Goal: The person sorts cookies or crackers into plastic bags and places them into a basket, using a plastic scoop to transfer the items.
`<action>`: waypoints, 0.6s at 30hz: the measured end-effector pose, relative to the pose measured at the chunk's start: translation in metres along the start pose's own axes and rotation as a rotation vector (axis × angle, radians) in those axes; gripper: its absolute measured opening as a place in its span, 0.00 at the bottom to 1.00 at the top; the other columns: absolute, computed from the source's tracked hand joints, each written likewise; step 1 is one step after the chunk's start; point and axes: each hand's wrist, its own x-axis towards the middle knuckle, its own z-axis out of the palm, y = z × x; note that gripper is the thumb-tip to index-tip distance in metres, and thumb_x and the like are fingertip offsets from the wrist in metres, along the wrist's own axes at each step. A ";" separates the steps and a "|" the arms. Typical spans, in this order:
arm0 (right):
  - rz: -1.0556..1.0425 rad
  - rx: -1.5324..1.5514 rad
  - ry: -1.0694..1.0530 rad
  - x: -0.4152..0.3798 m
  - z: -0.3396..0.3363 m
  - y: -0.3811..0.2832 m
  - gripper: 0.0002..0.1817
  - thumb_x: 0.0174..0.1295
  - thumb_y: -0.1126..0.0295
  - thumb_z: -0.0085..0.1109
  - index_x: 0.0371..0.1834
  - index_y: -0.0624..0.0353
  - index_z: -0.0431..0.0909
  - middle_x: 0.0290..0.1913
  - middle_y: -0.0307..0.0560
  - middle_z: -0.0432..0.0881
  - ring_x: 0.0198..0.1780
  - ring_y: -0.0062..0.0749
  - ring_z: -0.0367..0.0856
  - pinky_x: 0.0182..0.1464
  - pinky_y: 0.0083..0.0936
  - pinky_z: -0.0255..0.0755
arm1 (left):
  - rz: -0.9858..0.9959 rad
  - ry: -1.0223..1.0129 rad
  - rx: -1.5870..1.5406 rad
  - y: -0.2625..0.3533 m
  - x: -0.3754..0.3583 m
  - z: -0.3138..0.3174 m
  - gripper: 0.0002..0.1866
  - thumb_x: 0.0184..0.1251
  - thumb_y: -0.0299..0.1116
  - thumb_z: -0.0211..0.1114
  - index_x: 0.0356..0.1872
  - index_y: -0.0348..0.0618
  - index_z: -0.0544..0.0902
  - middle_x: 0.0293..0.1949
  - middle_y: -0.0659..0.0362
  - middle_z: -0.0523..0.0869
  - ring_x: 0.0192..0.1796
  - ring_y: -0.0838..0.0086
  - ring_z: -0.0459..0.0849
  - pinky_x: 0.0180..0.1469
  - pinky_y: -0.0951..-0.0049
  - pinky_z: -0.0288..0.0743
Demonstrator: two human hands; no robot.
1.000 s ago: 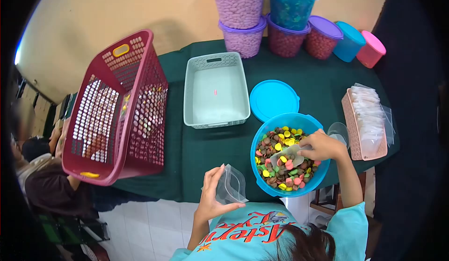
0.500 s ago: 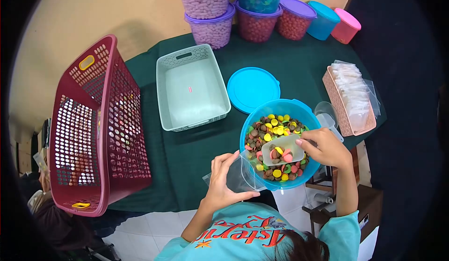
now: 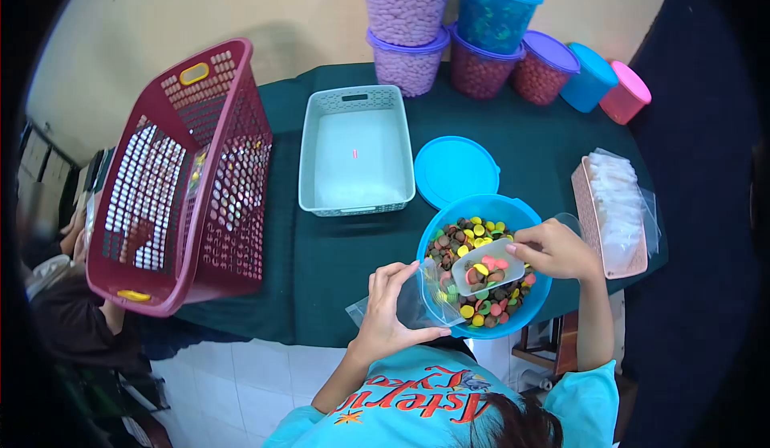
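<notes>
My left hand [image 3: 389, 312] pinches a clear plastic bag [image 3: 411, 302], its open mouth held over the left rim of a round blue tub [image 3: 525, 211]. Inside the tub lie button-shaped sweets [image 3: 501, 313] in brown, yellow, pink and green. Closed around the end of a translucent scoop [image 3: 473, 289], my right hand [image 3: 559, 251] holds it above the sweets. Several brown, pink and yellow pieces sit in the scoop, whose front end points at the bag mouth. A flat blue lid [image 3: 457, 171] rests on the table just behind the tub.
A pale green basket [image 3: 355, 183] stands left of the lid, and a tall maroon basket [image 3: 228, 247] further left. Packed clear bags [image 3: 618, 199] fill a pink basket [image 3: 573, 183] at right. Lidded tubs [image 3: 407, 15] line the back. Another person's sleeve [image 3: 80, 312] shows far left.
The view has shifted, so the table things appear further right. The scoop has turned a little, its front end now lower and nearer the bag mouth. Both hands keep their holds.
</notes>
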 end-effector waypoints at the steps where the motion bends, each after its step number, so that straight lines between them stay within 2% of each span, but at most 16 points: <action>1: 0.021 0.021 -0.047 0.001 -0.005 0.003 0.16 0.57 0.60 0.49 0.24 0.62 0.78 0.15 0.50 0.74 0.18 0.40 0.75 0.24 0.31 0.67 | -0.014 0.019 0.008 0.003 -0.002 0.003 0.49 0.27 0.47 0.79 0.57 0.40 0.66 0.50 0.50 0.66 0.53 0.59 0.65 0.53 0.62 0.65; 2: -0.016 -0.065 -0.062 0.003 -0.010 0.008 0.16 0.57 0.61 0.49 0.25 0.62 0.78 0.15 0.49 0.75 0.17 0.37 0.75 0.21 0.29 0.66 | -0.029 0.029 0.033 0.007 -0.004 0.005 0.49 0.27 0.47 0.79 0.57 0.40 0.66 0.50 0.50 0.66 0.53 0.59 0.65 0.53 0.62 0.65; 4: -0.064 -0.098 -0.069 0.003 -0.021 0.003 0.15 0.57 0.61 0.49 0.24 0.62 0.78 0.14 0.49 0.74 0.18 0.37 0.75 0.23 0.30 0.66 | -0.050 0.054 0.069 0.014 -0.006 0.011 0.49 0.27 0.47 0.79 0.57 0.40 0.66 0.50 0.50 0.66 0.53 0.59 0.65 0.52 0.62 0.65; 6: -0.106 -0.131 -0.065 0.003 -0.026 -0.002 0.15 0.58 0.62 0.48 0.23 0.61 0.78 0.14 0.49 0.74 0.18 0.38 0.76 0.26 0.30 0.67 | -0.083 0.119 0.080 0.020 -0.007 0.019 0.51 0.21 0.45 0.81 0.56 0.38 0.68 0.48 0.51 0.67 0.53 0.61 0.67 0.53 0.64 0.65; 8: -0.271 -0.368 -0.025 0.006 -0.025 -0.011 0.12 0.54 0.63 0.51 0.21 0.59 0.77 0.14 0.47 0.74 0.20 0.37 0.77 0.30 0.31 0.65 | -0.088 0.151 0.092 0.027 -0.007 0.028 0.51 0.21 0.44 0.81 0.56 0.38 0.68 0.48 0.51 0.68 0.53 0.61 0.67 0.53 0.64 0.65; 9: -0.289 -0.366 -0.031 0.006 -0.022 -0.018 0.12 0.54 0.63 0.51 0.21 0.59 0.77 0.14 0.47 0.74 0.20 0.37 0.77 0.30 0.31 0.65 | -0.087 0.172 0.097 0.031 -0.007 0.032 0.50 0.21 0.44 0.81 0.55 0.38 0.69 0.48 0.51 0.68 0.53 0.61 0.67 0.53 0.64 0.65; 11: -0.390 -0.619 -0.049 0.004 -0.011 -0.036 0.07 0.48 0.65 0.55 0.21 0.57 0.76 0.15 0.44 0.76 0.22 0.34 0.78 0.34 0.29 0.62 | -0.085 0.191 0.143 0.038 -0.007 0.040 0.50 0.20 0.44 0.81 0.55 0.38 0.69 0.48 0.51 0.68 0.53 0.61 0.67 0.53 0.63 0.65; 12: -0.408 -0.616 -0.057 0.003 -0.004 -0.040 0.07 0.48 0.65 0.55 0.21 0.57 0.76 0.15 0.44 0.76 0.22 0.34 0.78 0.34 0.29 0.62 | -0.074 0.197 0.176 0.042 -0.008 0.045 0.50 0.20 0.43 0.81 0.54 0.38 0.70 0.47 0.52 0.68 0.52 0.61 0.67 0.52 0.63 0.65; 14: -0.545 -0.863 0.019 0.000 0.006 -0.044 0.11 0.55 0.63 0.50 0.19 0.54 0.76 0.17 0.42 0.77 0.23 0.32 0.77 0.35 0.29 0.61 | -0.100 0.242 0.200 0.045 -0.011 0.051 0.50 0.19 0.43 0.81 0.54 0.39 0.70 0.47 0.52 0.69 0.52 0.61 0.67 0.52 0.64 0.65; 15: -0.566 -0.859 0.011 -0.002 0.003 -0.044 0.11 0.55 0.63 0.50 0.19 0.54 0.76 0.17 0.42 0.77 0.23 0.32 0.77 0.35 0.29 0.61 | -0.113 0.272 0.218 0.047 -0.013 0.054 0.50 0.18 0.42 0.81 0.54 0.39 0.70 0.47 0.52 0.69 0.52 0.62 0.67 0.51 0.64 0.65; 18: -0.532 -0.874 0.058 -0.009 -0.013 -0.046 0.11 0.56 0.63 0.51 0.20 0.54 0.75 0.16 0.41 0.76 0.22 0.30 0.75 0.33 0.29 0.60 | -0.155 0.322 0.201 0.053 -0.021 0.064 0.51 0.18 0.43 0.81 0.55 0.39 0.70 0.47 0.53 0.68 0.51 0.62 0.67 0.51 0.66 0.65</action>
